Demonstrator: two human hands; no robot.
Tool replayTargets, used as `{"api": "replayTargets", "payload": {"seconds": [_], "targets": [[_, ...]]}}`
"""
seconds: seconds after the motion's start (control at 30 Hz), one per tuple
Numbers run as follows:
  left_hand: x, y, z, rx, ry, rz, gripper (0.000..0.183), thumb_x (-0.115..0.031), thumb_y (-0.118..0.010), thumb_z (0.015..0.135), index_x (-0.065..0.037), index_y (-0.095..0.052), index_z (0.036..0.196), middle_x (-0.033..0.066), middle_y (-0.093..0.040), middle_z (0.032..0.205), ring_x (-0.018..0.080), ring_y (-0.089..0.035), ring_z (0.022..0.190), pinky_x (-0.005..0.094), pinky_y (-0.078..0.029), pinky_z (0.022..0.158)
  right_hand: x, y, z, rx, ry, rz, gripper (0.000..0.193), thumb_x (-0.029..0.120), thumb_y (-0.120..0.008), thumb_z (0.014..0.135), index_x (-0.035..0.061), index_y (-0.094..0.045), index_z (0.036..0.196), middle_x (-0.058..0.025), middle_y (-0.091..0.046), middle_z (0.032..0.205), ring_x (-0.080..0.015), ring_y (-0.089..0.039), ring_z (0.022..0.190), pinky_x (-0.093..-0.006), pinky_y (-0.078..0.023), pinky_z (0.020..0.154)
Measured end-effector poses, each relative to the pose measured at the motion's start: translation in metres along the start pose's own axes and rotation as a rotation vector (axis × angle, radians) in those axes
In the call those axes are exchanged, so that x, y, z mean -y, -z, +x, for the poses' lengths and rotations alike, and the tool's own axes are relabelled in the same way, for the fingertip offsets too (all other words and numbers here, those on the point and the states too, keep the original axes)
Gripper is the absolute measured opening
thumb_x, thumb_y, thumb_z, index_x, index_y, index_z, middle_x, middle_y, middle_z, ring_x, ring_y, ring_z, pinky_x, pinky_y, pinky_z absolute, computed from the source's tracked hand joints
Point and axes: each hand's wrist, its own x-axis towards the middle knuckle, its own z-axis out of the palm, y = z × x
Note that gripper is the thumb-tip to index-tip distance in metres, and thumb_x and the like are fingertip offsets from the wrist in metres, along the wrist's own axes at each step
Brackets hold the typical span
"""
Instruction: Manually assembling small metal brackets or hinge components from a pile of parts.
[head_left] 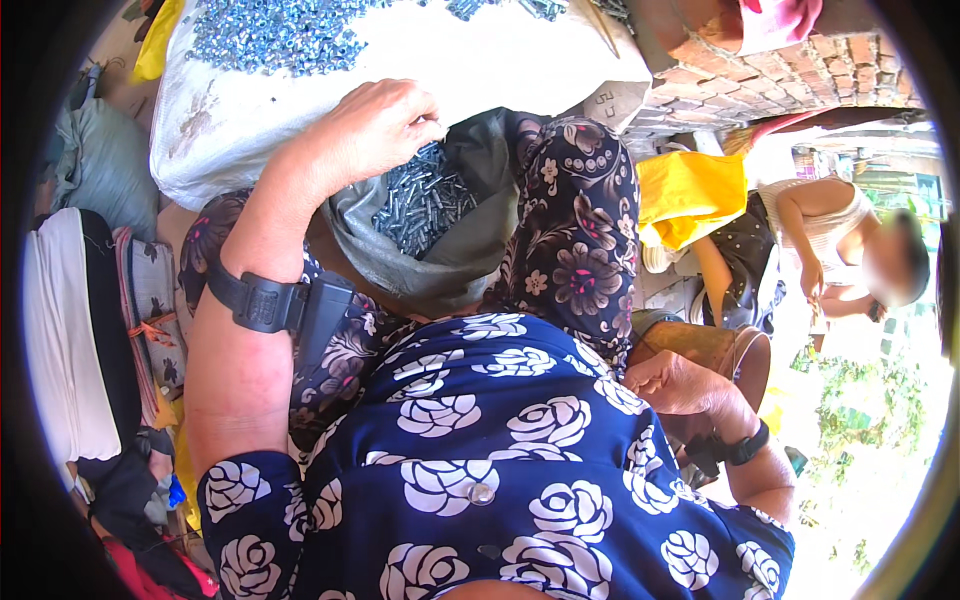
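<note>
A grey-green bag [385, 280] sits in my lap with its mouth open, holding many small metal bolt-like pieces [425, 210]. My left hand [385, 125] is over the bag's far left edge, its fingers curled together; whatever they may hold is hidden. Just beyond it, a heap of small shiny metal nut-like parts [270, 35] lies on a white sack [500, 50]. My right hand [672, 382] is drawn in at my right side, fingers curled, beside a brownish bucket [750, 365]. I cannot make out anything in it.
More metal pieces [500, 8] lie at the white sack's far edge. Folded cloths [70, 340] and a stuffed grey sack [110, 165] are on the left. A brick wall [790, 75] stands at the far right. Another person [815, 220] sits on the right near a yellow cloth [690, 195].
</note>
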Motion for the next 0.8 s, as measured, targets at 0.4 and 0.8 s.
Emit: {"api": "replayTargets", "payload": {"seconds": [0.4,0.8], "targets": [[0.003,0.0,-0.013,-0.009,0.043,0.107,0.022,-0.022,-0.056,0.085,-0.001,-0.061,0.092,0.0164,-0.06,0.093,0.0343,-0.058,0.092,0.0414,-0.044,0.082,-0.06,-0.029,-0.009,-0.243,0.262,-0.464,0.02,0.005,-0.063,0.078,0.0001,-0.059,0.098,-0.016,-0.062,0.091,-0.0315,-0.063,0.087,-0.0374,-0.05,0.078],[0.005,0.002,-0.024,-0.063,0.026,0.183,0.022,-0.019,-0.055,0.085,-0.001,-0.062,0.093,0.0174,-0.061,0.096,0.0344,-0.058,0.095,0.0422,-0.044,0.084,-0.067,-0.057,-0.017,-0.587,0.091,-1.058,0.034,0.012,-0.058,0.077,0.0068,-0.056,0.11,-0.0109,-0.056,0.109,-0.0285,-0.056,0.099,-0.0408,-0.047,0.081]]}}
